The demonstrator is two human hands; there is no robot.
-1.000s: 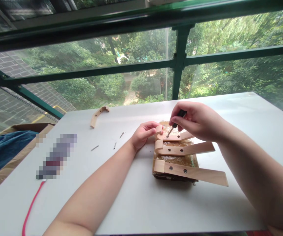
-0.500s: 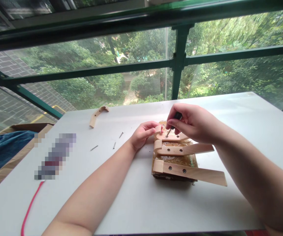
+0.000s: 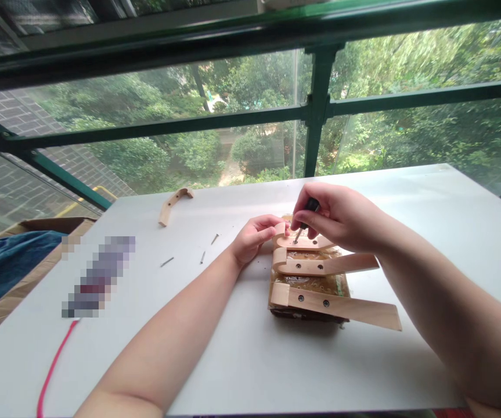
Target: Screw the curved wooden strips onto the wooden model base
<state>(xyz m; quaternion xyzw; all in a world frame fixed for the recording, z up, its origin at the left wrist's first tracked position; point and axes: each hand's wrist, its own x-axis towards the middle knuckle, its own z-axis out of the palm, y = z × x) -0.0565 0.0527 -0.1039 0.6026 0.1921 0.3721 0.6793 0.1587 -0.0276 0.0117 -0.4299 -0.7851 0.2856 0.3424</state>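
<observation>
My right hand (image 3: 335, 213) is closed around the black handle of a screwdriver (image 3: 312, 205). The tip stands on a screw (image 3: 295, 241) in the farthest wooden hook (image 3: 305, 244). Fingers of my left hand (image 3: 254, 239) are closed on that hook's curved left end; some fingertips are hidden behind it. Below it, a middle wooden hook (image 3: 332, 266) and a near wooden hook (image 3: 359, 308) lie across the same block (image 3: 311, 284), which is wrapped in brown tape. Dark screw heads sit in both of these hooks.
A loose curved wooden hook (image 3: 170, 205) lies at the table's back left. Three loose screws (image 3: 202, 257) lie left of my left hand. A pixelated object (image 3: 102, 273) with a red cord (image 3: 56, 363) is farther left, beside a cardboard box (image 3: 76, 223) holding blue cloth. Windows border the back.
My right hand and the screwdriver handle have shifted very slightly left, the tip staying at the same screw. My left hand and the hooks have not visibly moved.
</observation>
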